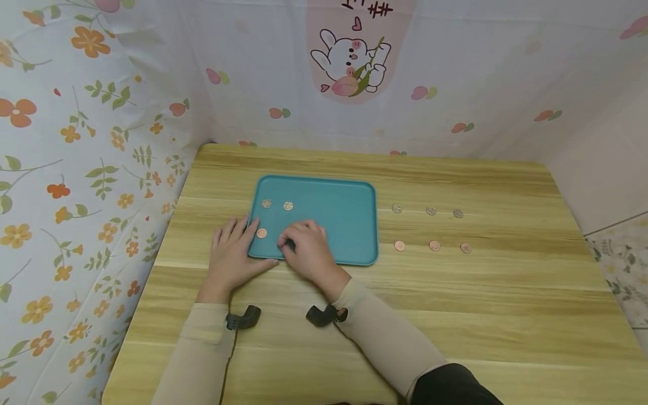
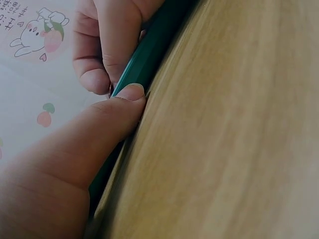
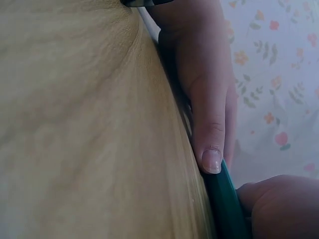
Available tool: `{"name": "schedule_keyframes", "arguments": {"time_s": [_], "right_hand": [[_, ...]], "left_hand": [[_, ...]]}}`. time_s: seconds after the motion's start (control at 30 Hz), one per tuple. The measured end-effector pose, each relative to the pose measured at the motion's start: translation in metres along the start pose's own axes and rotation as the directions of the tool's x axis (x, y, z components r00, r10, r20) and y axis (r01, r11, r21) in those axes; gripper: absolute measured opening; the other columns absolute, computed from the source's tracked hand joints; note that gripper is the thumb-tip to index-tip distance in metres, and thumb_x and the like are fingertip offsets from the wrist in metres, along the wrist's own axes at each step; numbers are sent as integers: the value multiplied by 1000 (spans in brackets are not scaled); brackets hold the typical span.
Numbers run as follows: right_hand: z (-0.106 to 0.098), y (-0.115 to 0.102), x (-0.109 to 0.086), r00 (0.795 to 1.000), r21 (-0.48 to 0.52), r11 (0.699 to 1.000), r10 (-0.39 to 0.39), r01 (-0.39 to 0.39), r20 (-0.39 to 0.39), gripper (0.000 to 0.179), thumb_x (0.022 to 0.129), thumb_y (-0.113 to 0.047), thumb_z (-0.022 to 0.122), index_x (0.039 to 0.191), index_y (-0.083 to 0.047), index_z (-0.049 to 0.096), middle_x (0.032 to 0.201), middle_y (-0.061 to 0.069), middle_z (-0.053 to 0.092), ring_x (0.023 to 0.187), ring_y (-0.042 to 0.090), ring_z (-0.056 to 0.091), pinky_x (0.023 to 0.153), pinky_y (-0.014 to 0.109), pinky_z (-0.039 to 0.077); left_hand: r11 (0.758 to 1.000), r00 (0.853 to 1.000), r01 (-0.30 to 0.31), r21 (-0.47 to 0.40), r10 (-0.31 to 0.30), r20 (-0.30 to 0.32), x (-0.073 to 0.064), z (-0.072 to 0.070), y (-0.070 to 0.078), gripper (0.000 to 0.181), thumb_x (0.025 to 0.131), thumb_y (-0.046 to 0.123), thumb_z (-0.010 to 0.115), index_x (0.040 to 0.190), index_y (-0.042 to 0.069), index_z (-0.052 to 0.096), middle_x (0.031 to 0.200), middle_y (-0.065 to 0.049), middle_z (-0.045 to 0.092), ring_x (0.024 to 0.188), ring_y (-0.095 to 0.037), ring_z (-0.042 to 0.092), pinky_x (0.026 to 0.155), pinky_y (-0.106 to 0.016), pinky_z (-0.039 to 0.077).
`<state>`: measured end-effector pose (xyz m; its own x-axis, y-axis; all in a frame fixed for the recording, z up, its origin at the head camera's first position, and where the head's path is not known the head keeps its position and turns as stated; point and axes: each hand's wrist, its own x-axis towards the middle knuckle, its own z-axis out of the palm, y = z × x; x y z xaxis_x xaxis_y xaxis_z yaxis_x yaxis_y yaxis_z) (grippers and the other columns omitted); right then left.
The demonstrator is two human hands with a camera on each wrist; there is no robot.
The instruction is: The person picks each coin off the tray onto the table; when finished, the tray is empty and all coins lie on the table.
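Observation:
The blue-green tray lies on the wooden table. My left hand rests at its left end with fingers spread over the left rim. The left thumb lies along the front edge. Inside the tray, my right hand has its thumb and index finger pinched near the bottom; a thin dark edge between them in the left wrist view looks like a coin, mostly hidden. Two silvery coins, one on the left and another beside it, lie toward the tray's back. A copper coin sits near the left fingertips.
Right of the tray, three silvery coins form a back row on the table. Three copper coins make a row in front of them. Patterned cloth hangs behind and at the left.

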<state>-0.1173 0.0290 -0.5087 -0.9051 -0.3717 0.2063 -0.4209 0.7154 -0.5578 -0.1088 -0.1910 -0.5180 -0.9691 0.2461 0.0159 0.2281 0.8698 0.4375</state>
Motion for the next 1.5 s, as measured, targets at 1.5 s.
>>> {"name": "schedule_keyframes", "arguments": {"time_s": [1.5], "right_hand": [[-3, 8, -15, 940, 126, 947, -263, 294, -219, 13, 99, -11, 72, 104, -11, 84, 97, -2, 76, 94, 17, 68, 89, 30, 55]], "left_hand": [[1000, 1000, -6, -10, 6, -16, -1, -1, 4, 115, 77, 67, 85, 165, 8, 41, 172, -19, 31, 159, -46, 18, 125, -68, 7]]}}
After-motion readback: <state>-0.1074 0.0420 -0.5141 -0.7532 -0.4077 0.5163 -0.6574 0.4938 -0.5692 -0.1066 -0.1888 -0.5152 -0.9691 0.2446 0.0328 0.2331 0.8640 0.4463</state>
